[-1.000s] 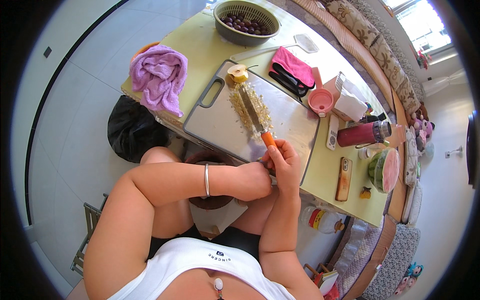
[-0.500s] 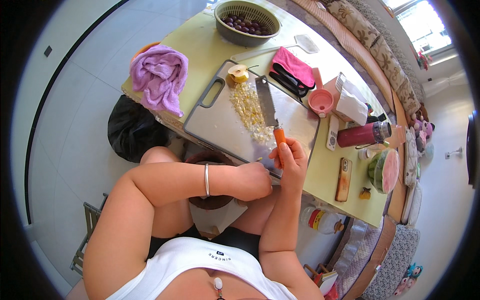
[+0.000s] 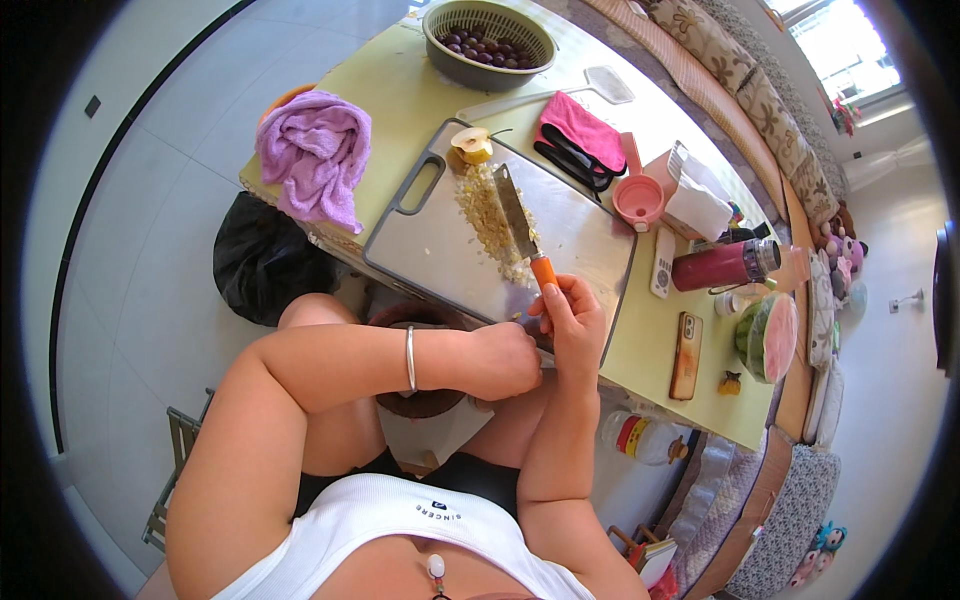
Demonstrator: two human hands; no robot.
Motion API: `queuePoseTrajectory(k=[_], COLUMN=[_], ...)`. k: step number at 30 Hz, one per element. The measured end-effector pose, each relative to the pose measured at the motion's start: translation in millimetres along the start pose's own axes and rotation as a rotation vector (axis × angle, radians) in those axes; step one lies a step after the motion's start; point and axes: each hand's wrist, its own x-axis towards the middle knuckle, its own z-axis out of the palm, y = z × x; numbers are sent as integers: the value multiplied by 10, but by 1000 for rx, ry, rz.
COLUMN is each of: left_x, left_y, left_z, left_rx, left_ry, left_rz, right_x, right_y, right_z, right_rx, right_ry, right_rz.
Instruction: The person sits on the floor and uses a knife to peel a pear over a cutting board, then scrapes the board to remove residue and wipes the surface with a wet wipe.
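Note:
My right hand (image 3: 572,318) is closed round the orange handle of a kitchen knife (image 3: 516,215). Its blade slants up and left across a strip of finely chopped pale yellow pieces (image 3: 487,225). Under them lies a steel cutting board (image 3: 415,243) with a grey rim and a handle slot. At the strip's far end sits a cut half of a pear (image 3: 472,146), stem still attached, core side showing. My left hand (image 3: 507,362) is a fist beside the board's near edge, just left of my right wrist; its fingertips and anything inside them are hidden.
A basin of dark round fruit (image 3: 489,45) and a white spatula (image 3: 605,85) stand at the back. A purple towel (image 3: 315,155) hangs over the left edge. On the right are a phone (image 3: 686,356), a flask (image 3: 725,264) and cut watermelon (image 3: 766,338). A brown pot (image 3: 425,402) sits between my knees.
The knife has moved left and lower, and its blade now crosses the chopped pieces instead of pointing beside them. My left fist has stayed nearly still.

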Motion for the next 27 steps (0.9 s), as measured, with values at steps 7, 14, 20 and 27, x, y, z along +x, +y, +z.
queuePoseTrajectory(k=[7, 14, 20, 27], left_x=[13, 7, -1, 6], left_y=[7, 9, -11, -26], left_z=[-69, -7, 36, 132], left_rx=[-2, -37, -36, -16], left_ry=[-57, -18, -6, 50], left_rz=[10, -17, -5, 19], right_x=[12, -29, -27, -7], right_y=[56, -11, -20, 30], right_z=[3, -1, 15, 17], right_rx=[-34, 37, 30, -46], right_ry=[-26, -65, -57, -59], right_rz=[12, -43, -19, -20])
